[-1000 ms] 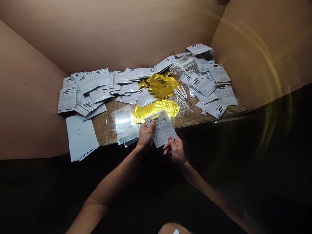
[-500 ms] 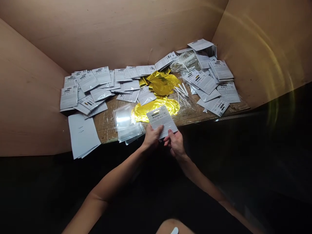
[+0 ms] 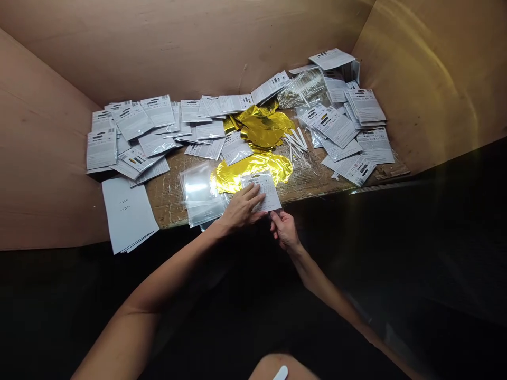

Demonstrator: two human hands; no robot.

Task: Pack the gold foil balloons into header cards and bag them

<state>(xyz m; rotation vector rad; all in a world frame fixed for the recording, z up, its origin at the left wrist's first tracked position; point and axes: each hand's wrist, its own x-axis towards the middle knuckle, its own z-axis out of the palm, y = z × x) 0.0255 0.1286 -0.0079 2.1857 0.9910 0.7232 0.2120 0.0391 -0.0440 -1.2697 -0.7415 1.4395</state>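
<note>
A white printed packet (image 3: 269, 195) in clear film, with a hang slot at its top, lies at the front edge of the board over the gold foil. My left hand (image 3: 242, 207) is laid across its left part, fingers stretched out on the printed face. At the packet's lower right corner, my right hand (image 3: 284, 228) pinches the edge between thumb and fingers. Just behind is a shiny gold foil balloon (image 3: 233, 174), spread flat, with more crumpled gold foil (image 3: 265, 126) beyond it. Clear plastic bags (image 3: 200, 187) lie left of my left hand.
Packed packets (image 3: 132, 121) are heaped at the left, and others (image 3: 332, 126) at the right. White sticks (image 3: 296, 142) lie near the foil. White sheets (image 3: 129, 211) overhang the front left edge. Brown panels (image 3: 178, 47) wall the board (image 3: 170, 195) at the back and sides.
My left hand has gone from gripping the packet's left edge to lying over its face. The packet has lowered onto the board's edge. My right hand stays at its lower corner.
</note>
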